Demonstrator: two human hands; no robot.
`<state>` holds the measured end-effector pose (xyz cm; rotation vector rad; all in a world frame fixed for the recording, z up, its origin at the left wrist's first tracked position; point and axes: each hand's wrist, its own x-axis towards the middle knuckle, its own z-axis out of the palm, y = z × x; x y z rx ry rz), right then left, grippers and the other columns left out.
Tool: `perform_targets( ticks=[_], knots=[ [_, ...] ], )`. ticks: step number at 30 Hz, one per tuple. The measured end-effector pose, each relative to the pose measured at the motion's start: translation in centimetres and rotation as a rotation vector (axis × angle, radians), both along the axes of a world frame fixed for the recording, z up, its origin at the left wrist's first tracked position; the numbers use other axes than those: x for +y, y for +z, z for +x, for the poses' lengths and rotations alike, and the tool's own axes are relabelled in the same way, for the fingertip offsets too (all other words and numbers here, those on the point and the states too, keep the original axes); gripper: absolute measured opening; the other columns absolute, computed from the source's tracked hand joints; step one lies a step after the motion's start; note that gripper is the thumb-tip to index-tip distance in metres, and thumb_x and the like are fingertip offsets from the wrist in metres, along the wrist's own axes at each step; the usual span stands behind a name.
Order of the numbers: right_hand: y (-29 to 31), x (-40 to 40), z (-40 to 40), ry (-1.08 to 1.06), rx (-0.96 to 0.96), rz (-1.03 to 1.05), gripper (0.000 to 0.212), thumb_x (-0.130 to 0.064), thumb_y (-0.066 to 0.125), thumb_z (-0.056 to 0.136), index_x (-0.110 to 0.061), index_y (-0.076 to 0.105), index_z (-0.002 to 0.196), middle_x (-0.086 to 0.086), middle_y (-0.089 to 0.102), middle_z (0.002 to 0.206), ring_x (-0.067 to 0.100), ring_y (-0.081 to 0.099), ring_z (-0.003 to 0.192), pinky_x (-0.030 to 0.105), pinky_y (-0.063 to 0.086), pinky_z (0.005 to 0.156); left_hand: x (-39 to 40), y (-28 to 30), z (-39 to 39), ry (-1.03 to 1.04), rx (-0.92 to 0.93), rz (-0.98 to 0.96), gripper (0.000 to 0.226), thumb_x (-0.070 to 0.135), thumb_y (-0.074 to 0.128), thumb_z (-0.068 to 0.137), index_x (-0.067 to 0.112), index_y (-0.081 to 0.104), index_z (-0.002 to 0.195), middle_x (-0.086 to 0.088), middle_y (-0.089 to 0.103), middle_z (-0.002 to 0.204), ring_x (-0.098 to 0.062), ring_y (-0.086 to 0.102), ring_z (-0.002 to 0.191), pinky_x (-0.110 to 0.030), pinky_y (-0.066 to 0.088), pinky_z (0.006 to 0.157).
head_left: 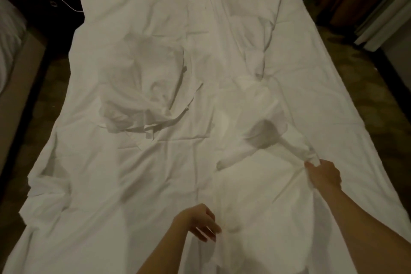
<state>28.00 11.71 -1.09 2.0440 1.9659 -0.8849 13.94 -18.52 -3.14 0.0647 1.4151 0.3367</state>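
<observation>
A large white sheet (169,162) lies crumpled across a long bed and covers it from near to far. My right hand (323,174) grips a bunched fold of the sheet (298,149) near the bed's right side and lifts it a little off the surface. My left hand (201,222) hovers over the sheet at the near middle, with its fingers relaxed and spread and nothing in them. A second rumpled heap of white cloth (142,104) sits on the left half of the bed.
Dark patterned carpet (367,100) runs along both sides of the bed. Another bed (13,55) stands at the far left. A thin white cable (64,2) trails by the top left corner. Curtains or panels (364,0) rise at the top right.
</observation>
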Motion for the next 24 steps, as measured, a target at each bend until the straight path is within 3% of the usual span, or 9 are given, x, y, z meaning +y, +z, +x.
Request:
perform_targets(
  ticks=[2,4,8,11,13,16,19,21,24],
  knots=[
    [-0.1,0.2,0.3,-0.006,-0.103,-0.074,0.049,-0.022,0.06,0.091,0.005,0.047,0.129,0.027,0.054,0.124,0.041,0.055,0.111,0.042,0.046,0.085,0.5,-0.7,0.2,0.022,0.103,-0.005,0.008,0.012,0.067,0.087,0.013,0.059,0.088,0.002,0.068,0.081,-0.007,0.067,0.066,-0.032,0.056,0.071],
    [-0.1,0.2,-0.7,0.009,-0.109,-0.017,0.053,-0.017,0.064,0.087,0.0,0.042,0.132,0.024,0.045,0.133,0.04,0.047,0.12,0.049,0.04,0.095,1.4,-0.9,-0.4,0.171,0.338,-0.006,0.03,0.017,0.068,0.086,0.014,0.052,0.112,-0.003,0.065,0.089,-0.012,0.065,0.072,-0.029,0.052,0.065],
    [-0.6,-0.2,-4.0,0.152,0.213,0.101,0.052,-0.018,0.072,0.081,-0.005,0.05,0.127,0.018,0.046,0.13,0.036,0.046,0.12,0.047,0.039,0.096,5.1,0.1,-2.4,0.299,0.674,0.156,0.07,0.019,0.072,0.083,0.01,0.034,0.141,-0.012,0.051,0.134,-0.025,0.056,0.112,-0.027,0.045,0.084],
    [-0.9,-1.1,-7.4,0.063,0.444,-0.179,0.045,-0.025,0.072,0.084,-0.002,0.054,0.118,0.009,0.059,0.104,0.023,0.056,0.093,0.031,0.043,0.076,8.1,0.1,-3.6,0.321,0.72,0.213,0.084,0.019,0.072,0.084,0.01,0.021,0.15,-0.013,0.041,0.146,-0.028,0.046,0.129,-0.032,0.039,0.101],
    [-0.8,-2.0,-9.2,-0.06,0.528,-0.45,0.034,-0.035,0.067,0.086,-0.008,0.058,0.104,0.004,0.059,0.086,0.019,0.054,0.074,0.027,0.04,0.061,9.6,-0.5,-3.8,0.303,0.677,0.181,0.083,0.021,0.07,0.085,0.01,0.019,0.15,-0.014,0.045,0.143,-0.03,0.048,0.127,-0.034,0.039,0.101],
    [-1.2,-3.1,-10.9,-0.156,0.601,-0.699,0.033,-0.042,0.067,0.085,-0.013,0.06,0.099,0.001,0.061,0.082,0.013,0.058,0.075,0.028,0.046,0.067,11.1,-1.0,-3.9,0.247,0.712,0.139,0.051,0.023,0.068,0.086,0.012,0.05,0.132,-0.01,0.066,0.11,-0.023,0.064,0.098,-0.029,0.047,0.085],
    [-1.1,-3.0,-12.1,-0.264,0.709,-0.52,0.032,-0.024,0.073,0.083,-0.003,0.062,0.105,0.008,0.063,0.088,0.018,0.06,0.073,0.029,0.049,0.065,13.0,-0.5,-3.3,0.346,0.645,0.315,0.011,0.013,0.066,0.084,0.016,0.073,0.093,0.001,0.069,0.075,-0.013,0.063,0.069,-0.027,0.052,0.073],
    [-0.1,-1.5,-12.4,-0.217,0.721,-0.319,0.03,-0.013,0.069,0.084,-0.001,0.063,0.111,0.009,0.063,0.096,0.023,0.061,0.084,0.03,0.051,0.071,15.1,0.6,-2.9,0.349,0.648,0.417,0.008,0.015,0.069,0.082,0.018,0.073,0.087,0.001,0.069,0.081,-0.012,0.063,0.075,-0.024,0.05,0.073],
    [2.1,1.9,-11.7,-0.106,0.748,-0.124,0.025,-0.01,0.064,0.087,-0.003,0.064,0.11,0.007,0.064,0.098,0.024,0.062,0.092,0.032,0.051,0.079,18.5,1.6,-2.4,0.258,0.885,0.366,0.06,0.031,0.079,0.07,0.021,0.054,0.124,-0.004,0.05,0.124,-0.02,0.05,0.112,-0.038,0.045,0.096]
  ],
)
